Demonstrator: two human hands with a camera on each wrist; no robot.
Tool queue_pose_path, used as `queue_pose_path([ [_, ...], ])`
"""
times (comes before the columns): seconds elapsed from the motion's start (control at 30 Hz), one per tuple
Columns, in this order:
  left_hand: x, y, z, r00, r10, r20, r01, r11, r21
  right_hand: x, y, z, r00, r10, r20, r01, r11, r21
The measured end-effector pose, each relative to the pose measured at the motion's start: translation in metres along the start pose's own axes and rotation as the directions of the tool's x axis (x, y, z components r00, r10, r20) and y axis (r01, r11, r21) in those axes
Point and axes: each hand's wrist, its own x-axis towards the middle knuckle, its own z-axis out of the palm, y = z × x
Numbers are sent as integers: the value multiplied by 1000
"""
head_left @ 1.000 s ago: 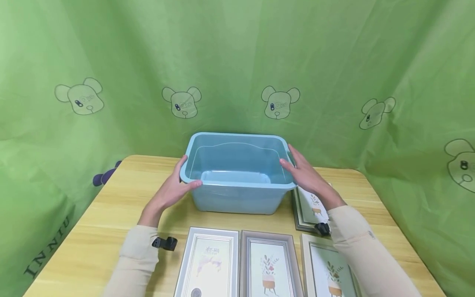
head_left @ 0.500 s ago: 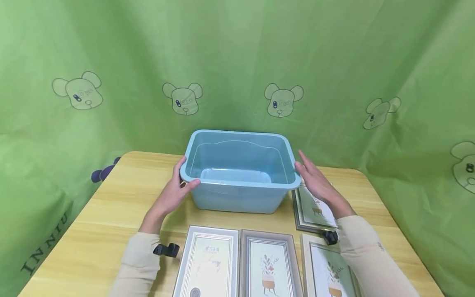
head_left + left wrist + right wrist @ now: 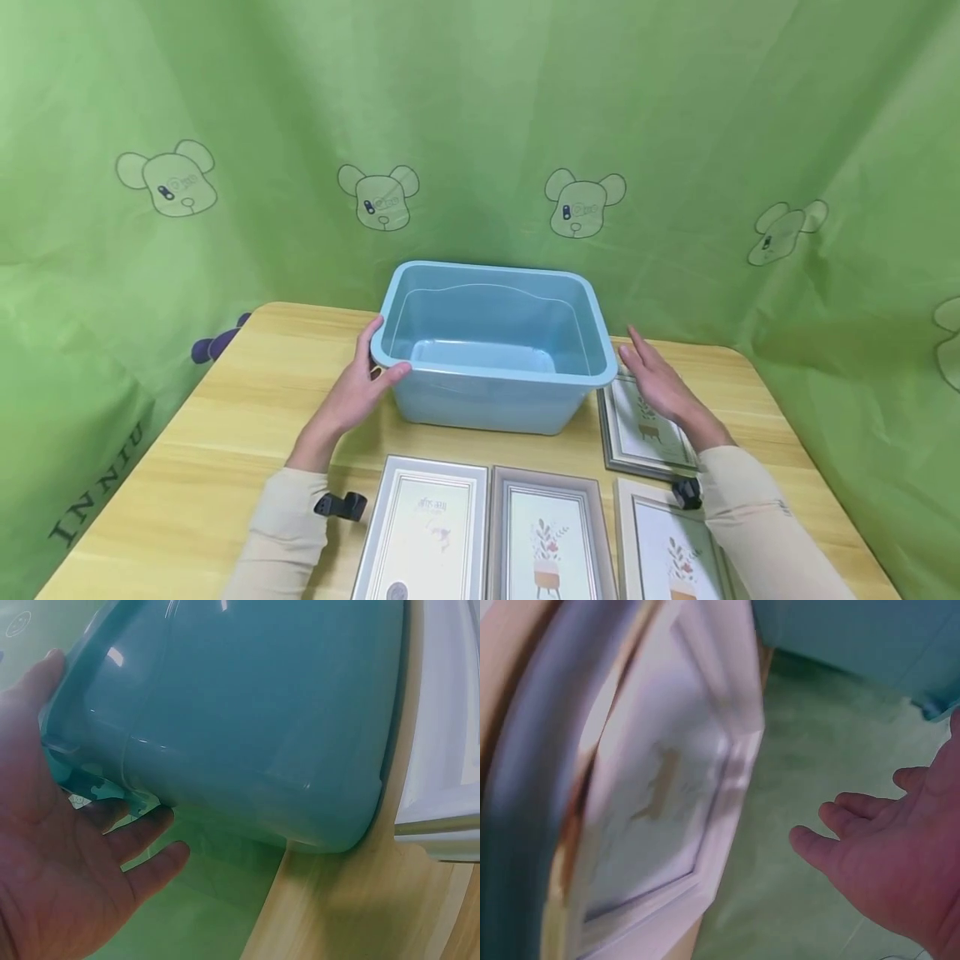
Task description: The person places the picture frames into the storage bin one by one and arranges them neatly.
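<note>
My left hand (image 3: 356, 390) grips the near-left corner of the blue tub (image 3: 487, 404), the thumb laid over the rim and the other fingers on the outside, below it. The left wrist view shows those fingers bent only a little. My right hand (image 3: 662, 385) is open and holds nothing — its fingers point up and away, near the tub's right rim but apart from it, above the gray-edged picture frame (image 3: 651, 446) right of centre.

The tub stands upright in the middle of the frame, toward the far side of the wooden table (image 3: 247, 392), its inside turned up to me and its bottom showing. Along the lower edge of the picture I see three more frames, all face up: a silver frame (image 3: 480, 533) to the left, a taupe frame (image 3: 501, 542) just beside it, and a cream frame (image 3: 626, 542) at lower right, partly under my right sleeve (image 3: 757, 517). The taupe and cream ones show potted plants.

A black wrist camera (image 3: 345, 505) sits at the cuff of my left sleeve (image 3: 281, 517). Behind everything hangs a green curtain (image 3: 480, 83) with outlined bear heads across it — and dark lettering (image 3: 97, 483) at lower left.
</note>
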Motion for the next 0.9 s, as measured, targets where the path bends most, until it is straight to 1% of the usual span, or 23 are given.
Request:
queue_pose_path([
  [0.17, -1, 1, 1, 1000, 5, -1, -5, 1000, -11, 2, 18, -3, 999, 33, 13, -32, 998, -52],
  [0.37, 1, 3, 2, 1000, 1, -2, -1, 1000, -10, 3, 37, -8, 998, 61, 28, -59, 996, -67],
  [0.5, 2, 4, 3, 1000, -1, -4, 1, 1000, -14, 2, 45, -7, 997, 69, 33, -66, 995, -70],
  [0.73, 0, 3, 3, 1000, -12, 0, 12, 1000, -13, 5, 56, -2, 999, 48, 26, -46, 996, -76],
  [0.9, -1, 3, 1, 1000, -18, 1, 18, 1000, -14, 8, 62, 2, 997, 62, 39, -58, 994, -96],
])
